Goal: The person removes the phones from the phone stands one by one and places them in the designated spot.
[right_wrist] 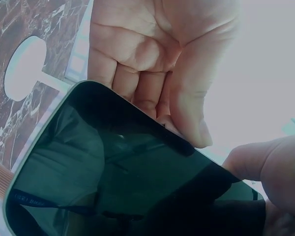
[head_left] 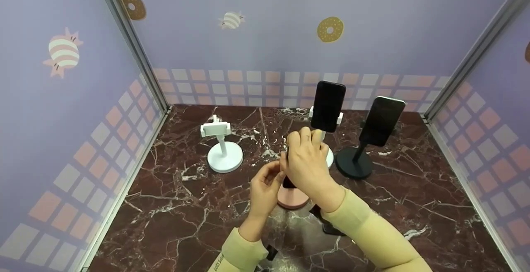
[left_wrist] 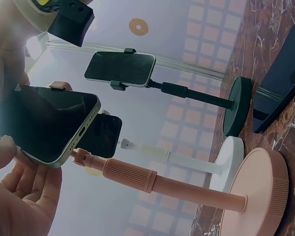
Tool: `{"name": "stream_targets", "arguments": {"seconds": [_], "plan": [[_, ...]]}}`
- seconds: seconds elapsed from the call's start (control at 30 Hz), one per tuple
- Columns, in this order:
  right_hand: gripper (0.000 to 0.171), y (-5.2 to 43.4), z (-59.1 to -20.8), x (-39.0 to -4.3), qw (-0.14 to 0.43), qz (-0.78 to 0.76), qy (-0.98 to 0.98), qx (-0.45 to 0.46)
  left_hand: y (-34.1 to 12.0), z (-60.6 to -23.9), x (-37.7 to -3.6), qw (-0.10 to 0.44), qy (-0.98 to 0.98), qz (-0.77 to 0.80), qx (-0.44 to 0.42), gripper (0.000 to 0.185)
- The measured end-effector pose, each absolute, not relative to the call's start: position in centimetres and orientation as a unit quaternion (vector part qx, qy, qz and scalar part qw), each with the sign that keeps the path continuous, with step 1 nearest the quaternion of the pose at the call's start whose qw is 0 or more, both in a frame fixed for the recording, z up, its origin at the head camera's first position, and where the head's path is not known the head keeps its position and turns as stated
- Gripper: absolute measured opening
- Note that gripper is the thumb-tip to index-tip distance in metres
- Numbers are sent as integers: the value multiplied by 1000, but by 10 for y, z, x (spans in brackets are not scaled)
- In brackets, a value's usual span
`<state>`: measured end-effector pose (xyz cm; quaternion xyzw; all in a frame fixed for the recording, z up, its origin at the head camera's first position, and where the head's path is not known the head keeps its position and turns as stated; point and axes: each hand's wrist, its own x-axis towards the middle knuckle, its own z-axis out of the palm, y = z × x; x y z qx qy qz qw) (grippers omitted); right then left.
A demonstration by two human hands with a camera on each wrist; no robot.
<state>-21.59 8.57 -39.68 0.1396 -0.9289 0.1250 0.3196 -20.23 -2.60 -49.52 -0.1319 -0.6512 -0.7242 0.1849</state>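
A pink phone stand stands upright in front of me, with a smartphone, dark screen and pale frame, at its holder. My left hand is at the phone's left edge, thumb and fingers pinching the holder's pink side clamp. Over the phone's upper part, my right hand grips it, the thumb along the edge. From the head view the phone is mostly hidden behind the right hand; only the stand's round base and a dark lower corner show.
Behind stand a white stand holding a black phone and a black stand holding another phone. A white stand without a phone is at left. A dark phone lies near the pink base. Patterned walls enclose the marbled table.
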Motion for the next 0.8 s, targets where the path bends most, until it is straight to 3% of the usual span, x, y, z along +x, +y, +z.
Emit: {"name": "stream_targets", "arguments": {"seconds": [0.8], "plan": [[34,89,-394,-215,307,132,-931,146,-28,-494,-203,174,-655,-724,-133,26]]}}
